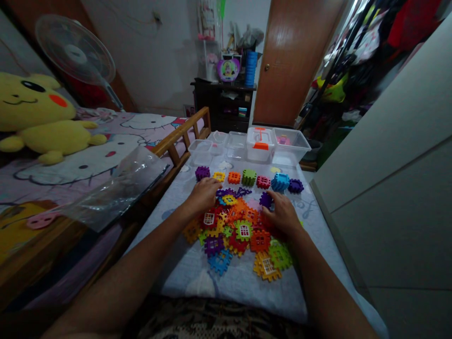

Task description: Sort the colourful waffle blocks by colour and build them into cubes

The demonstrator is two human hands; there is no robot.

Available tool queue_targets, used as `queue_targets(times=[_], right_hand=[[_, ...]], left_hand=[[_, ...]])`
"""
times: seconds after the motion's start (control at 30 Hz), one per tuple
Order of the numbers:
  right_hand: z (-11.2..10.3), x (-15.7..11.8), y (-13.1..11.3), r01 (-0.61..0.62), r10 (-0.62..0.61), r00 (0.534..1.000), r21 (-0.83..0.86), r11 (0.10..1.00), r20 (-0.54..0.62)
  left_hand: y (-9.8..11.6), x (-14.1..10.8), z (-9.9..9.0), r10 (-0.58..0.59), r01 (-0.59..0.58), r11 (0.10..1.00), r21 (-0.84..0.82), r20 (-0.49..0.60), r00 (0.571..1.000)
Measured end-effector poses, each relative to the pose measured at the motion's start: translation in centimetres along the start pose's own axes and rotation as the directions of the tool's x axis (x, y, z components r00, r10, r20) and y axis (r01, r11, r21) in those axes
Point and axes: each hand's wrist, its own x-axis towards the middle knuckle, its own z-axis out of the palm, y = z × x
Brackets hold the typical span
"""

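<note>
On the cloth-covered table lies a loose pile of colourful plastic tiles (243, 230). My left hand (204, 194) is at the pile's back left, just below a purple stack (202, 173) and a yellow stack (219, 176); whether it grips a piece is hidden. My right hand (282, 213) holds a dark purple tile (266, 200) between thumb and fingers over the pile's back right. Behind the pile runs a row of stacks, including orange (234, 177), green (249, 177), pink-red (263, 181), light blue (280, 181) and dark purple (295, 186).
Clear plastic boxes (201, 151) stand at the table's far end, one with an orange-handled lid (260, 141). Left is a wooden bed rail (180, 132) with a clear plastic bag (120, 188) over it. A pale cabinet (395, 188) stands right.
</note>
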Motion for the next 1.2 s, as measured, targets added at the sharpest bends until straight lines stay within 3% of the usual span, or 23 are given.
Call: queue_targets(times=[0.17, 0.33, 0.43, 0.6, 0.8, 1.03, 1.2], right_hand=[[-0.1, 0.1, -0.2, -0.027, 0.039, 0.994, -0.11, 0.994, 0.106], [-0.1, 0.1, -0.3, -0.01, 0.037, 0.984, -0.152, 0.988, 0.173], [0.1, 0.2, -0.1, -0.017, 0.043, 0.983, -0.143, 0.99, 0.181], [0.8, 0.1, 0.8, -0.024, 0.029, 0.994, -0.045, 0.999, 0.108], [0.2, 0.2, 2.4, -0.049, 0.073, 0.986, 0.162, 0.986, -0.147], [-1.0, 0.2, 2.8, -0.003, 0.045, 0.987, 0.261, 0.965, -0.155], [-0.8, 0.2, 2.6, 0.057, -0.023, 0.989, 0.237, 0.97, -0.143]], left_hand=[[-2.6, 0.8, 1.5, 0.134, -0.146, 0.983, 0.108, 0.111, 0.985], [-2.7, 1.0, 1.6, 0.089, -0.103, 0.99, 0.096, 0.14, 0.986], [-2.2, 0.9, 0.6, 0.055, -0.062, 0.995, 0.074, 0.083, 0.995], [0.1, 0.9, -0.7, 0.074, -0.082, 0.982, -0.17, -0.053, 0.996], [4.6, 2.6, 0.8, 0.151, -0.165, 0.838, -0.52, -0.07, 0.986], [8.7, 6.3, 3.8, 0.206, -0.158, 0.81, -0.565, 0.022, 0.978], [9.4, 7.4, 4.3, 0.214, -0.198, 0.759, -0.621, -0.05, 0.976]])
